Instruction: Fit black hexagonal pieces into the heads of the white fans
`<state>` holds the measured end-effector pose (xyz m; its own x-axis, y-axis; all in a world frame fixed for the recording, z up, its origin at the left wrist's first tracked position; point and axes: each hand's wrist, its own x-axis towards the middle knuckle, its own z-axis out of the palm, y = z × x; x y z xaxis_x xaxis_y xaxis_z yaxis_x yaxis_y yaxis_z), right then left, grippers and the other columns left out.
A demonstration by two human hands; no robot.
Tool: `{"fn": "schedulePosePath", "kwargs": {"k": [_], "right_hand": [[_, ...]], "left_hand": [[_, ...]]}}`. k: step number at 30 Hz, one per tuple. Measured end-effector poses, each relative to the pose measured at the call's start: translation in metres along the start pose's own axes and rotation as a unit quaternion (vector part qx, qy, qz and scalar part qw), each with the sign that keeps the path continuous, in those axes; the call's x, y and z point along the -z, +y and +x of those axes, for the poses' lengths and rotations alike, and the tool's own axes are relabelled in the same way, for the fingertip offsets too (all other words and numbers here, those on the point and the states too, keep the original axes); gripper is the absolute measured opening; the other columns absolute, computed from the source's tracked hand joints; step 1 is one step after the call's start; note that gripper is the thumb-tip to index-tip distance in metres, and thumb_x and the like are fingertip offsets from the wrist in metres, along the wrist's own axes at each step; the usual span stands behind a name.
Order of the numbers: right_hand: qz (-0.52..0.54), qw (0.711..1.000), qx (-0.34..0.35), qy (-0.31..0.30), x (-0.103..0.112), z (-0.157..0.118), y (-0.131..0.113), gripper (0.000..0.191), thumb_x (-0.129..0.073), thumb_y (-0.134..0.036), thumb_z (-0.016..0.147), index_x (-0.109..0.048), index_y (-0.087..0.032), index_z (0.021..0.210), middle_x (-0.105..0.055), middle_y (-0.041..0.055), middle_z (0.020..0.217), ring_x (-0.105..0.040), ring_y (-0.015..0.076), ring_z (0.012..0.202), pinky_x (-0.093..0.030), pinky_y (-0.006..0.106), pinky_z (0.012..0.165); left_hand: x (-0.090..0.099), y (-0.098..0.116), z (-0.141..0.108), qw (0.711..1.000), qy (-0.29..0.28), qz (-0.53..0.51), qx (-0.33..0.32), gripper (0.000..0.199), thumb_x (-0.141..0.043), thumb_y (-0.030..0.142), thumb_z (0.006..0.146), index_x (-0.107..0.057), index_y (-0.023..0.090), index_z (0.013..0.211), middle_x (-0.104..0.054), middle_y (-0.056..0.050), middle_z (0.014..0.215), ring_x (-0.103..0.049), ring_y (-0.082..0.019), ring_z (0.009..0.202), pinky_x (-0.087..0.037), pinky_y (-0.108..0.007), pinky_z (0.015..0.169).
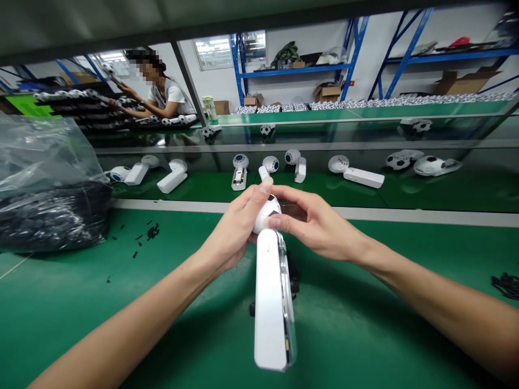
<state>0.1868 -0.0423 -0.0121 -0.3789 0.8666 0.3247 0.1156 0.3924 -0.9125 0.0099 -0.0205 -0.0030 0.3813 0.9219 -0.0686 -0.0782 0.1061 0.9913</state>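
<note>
While left hand [237, 227] and right hand [320, 222] clasp its head [263, 217] (black-patched), white device [268, 270], clear-edged handle [269, 305].

White device [268, 302], ball-shaped end farthest

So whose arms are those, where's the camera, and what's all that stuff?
They belong to a person wearing a camera on their head, which looks forward and down. No robot here, just bare hands. The left hand and right hand hold the round, football-patterned end of a white gadget, whose handle points back toward the camera. On the green table lie small black pieces and, at the left, a clear plastic bag of dark things. Beyond, similar gadgets lie in a row. Farther back, on the left, is another person.
</note>
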Motion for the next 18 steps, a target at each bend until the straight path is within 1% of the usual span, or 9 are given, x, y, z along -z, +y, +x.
{"fn": "schedulePosePath", "kwargs": {"k": [4,7,9,11,14,15,16,17,18], "right_hand": [[-0.029,0.999,-0.025,0.016,-0.002,-0.003,-0.004,0.053,-0.075,-0.042,0.101,-0.066,-0.021,0.148,-0.079,0.0075,0.129,-0.077,0.0321,0.113,-0.064,0.046,0.095],[-0.064,0.997,-0.018,0.037,-0.005,-0.005,0.000,0.050,-0.073,-0.041,0.102,-0.066,-0.021,0.148,-0.081,0.0064,0.116,-0.076,0.0330,0.113,-0.064,0.048,0.095],[-0.078,0.996,-0.007,0.043,-0.007,-0.004,0.003,0.048,-0.072,-0.040,0.103,-0.067,-0.022,0.147,-0.082,0.0059,0.114,-0.075,0.0328,0.116,-0.062,0.048,0.099],[-0.066,0.997,0.011,0.043,-0.007,-0.002,0.005,0.049,-0.073,-0.041,0.102,-0.067,-0.021,0.146,-0.081,0.0068,0.123,-0.075,0.0311,0.118,-0.061,0.046,0.102],[-0.018,0.995,0.076,0.061,0.002,0.002,0.002,0.051,-0.074,-0.050,0.101,-0.067,-0.023,0.144,-0.074,0.0079,0.143,-0.073,0.0282,0.122,-0.061,0.040,0.101],[-0.024,0.993,0.086,0.078,0.007,0.003,0.000,0.049,-0.072,-0.053,0.102,-0.068,-0.024,0.142,-0.073,0.0078,0.144,-0.073,0.0275,0.122,-0.061,0.038,0.098],[-0.055,0.991,0.079,0.093,0.013,0.003,-0.001,0.043,-0.071,-0.053,0.103,-0.071,-0.025,0.136,-0.075,0.0075,0.140,-0.074,0.0270,0.117,-0.061,0.037,0.094],[-0.109,0.988,0.048,0.094,0.019,0.002,-0.001,0.036,-0.071,-0.051,0.104,-0.075,-0.025,0.127,-0.078,0.0067,0.130,-0.076,0.0264,0.109,-0.060,0.036,0.088],[-0.180,0.981,-0.003,0.071,0.025,0.002,0.001,0.026,-0.073,-0.047,0.102,-0.079,-0.025,0.114,-0.082,0.0057,0.116,-0.076,0.0256,0.098,-0.058,0.035,0.081]], "left_hand": [[0.000,0.000,0.000,1.000,-0.006,-0.009,0.004,0.063,-0.082,0.077,0.080,-0.062,0.019,0.089,-0.051,0.000,0.077,-0.046,-0.010,0.061,-0.037,-0.022,0.047],[0.000,-0.004,0.001,1.000,0.004,-0.002,-0.002,0.061,-0.083,0.076,0.081,-0.063,0.019,0.093,-0.056,-0.001,0.081,-0.051,-0.011,0.063,-0.041,-0.022,0.048],[-0.001,-0.005,0.001,1.000,0.008,0.000,-0.001,0.061,-0.083,0.076,0.081,-0.064,0.019,0.096,-0.059,-0.002,0.084,-0.054,-0.012,0.065,-0.044,-0.022,0.049],[-0.001,-0.001,0.000,1.000,0.007,-0.001,-0.008,0.060,-0.082,0.075,0.082,-0.065,0.020,0.097,-0.061,-0.002,0.086,-0.056,-0.012,0.066,-0.045,-0.022,0.049],[0.003,0.012,0.000,0.998,0.004,0.031,-0.060,0.056,-0.083,0.072,0.083,-0.066,0.021,0.098,-0.062,-0.001,0.084,-0.056,-0.012,0.064,-0.045,-0.023,0.048],[0.007,0.017,0.002,0.995,0.009,0.053,-0.089,0.055,-0.084,0.072,0.083,-0.067,0.021,0.098,-0.062,-0.001,0.083,-0.057,-0.013,0.063,-0.045,-0.024,0.048],[0.013,0.022,0.005,0.990,0.021,0.078,-0.118,0.054,-0.085,0.071,0.082,-0.067,0.022,0.099,-0.063,-0.001,0.084,-0.059,-0.014,0.064,-0.046,-0.025,0.048],[0.020,0.026,0.009,0.983,0.041,0.102,-0.145,0.054,-0.085,0.071,0.082,-0.068,0.023,0.099,-0.065,-0.002,0.085,-0.060,-0.015,0.065,-0.047,-0.026,0.048],[0.028,0.028,0.014,0.975,0.068,0.124,-0.172,0.053,-0.086,0.070,0.082,-0.068,0.023,0.100,-0.067,-0.003,0.087,-0.061,-0.016,0.066,-0.048,-0.028,0.049]]}}
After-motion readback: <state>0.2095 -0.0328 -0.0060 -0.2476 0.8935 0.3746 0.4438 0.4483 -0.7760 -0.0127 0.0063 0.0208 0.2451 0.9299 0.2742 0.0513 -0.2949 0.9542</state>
